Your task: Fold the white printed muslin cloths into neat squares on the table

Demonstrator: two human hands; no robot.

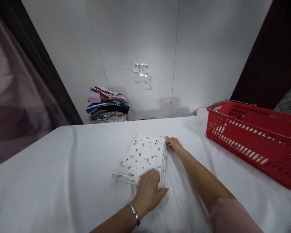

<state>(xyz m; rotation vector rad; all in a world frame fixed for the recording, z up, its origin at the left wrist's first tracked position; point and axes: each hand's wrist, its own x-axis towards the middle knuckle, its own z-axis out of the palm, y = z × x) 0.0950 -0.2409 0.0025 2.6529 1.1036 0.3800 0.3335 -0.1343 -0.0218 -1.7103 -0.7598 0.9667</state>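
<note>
A folded white cloth (143,153) printed with small plants, rainbows and animals lies on the white-covered table (92,168). My left hand (149,189), with a silver bracelet at the wrist, rests on the cloth's near right part; its fingers lie on the fabric and the thumb is spread away. At the far right corner, my right hand (174,144) pinches the edge of the cloth between thumb and fingers. Several layers show along the cloth's near and right edges.
A red plastic basket (247,132) with a metal handle stands on the right. Against the back wall is a stack of folded fabrics (108,105). Paper labels (142,82) are taped to the wall. A pinkish curtain (16,84) hangs on the left.
</note>
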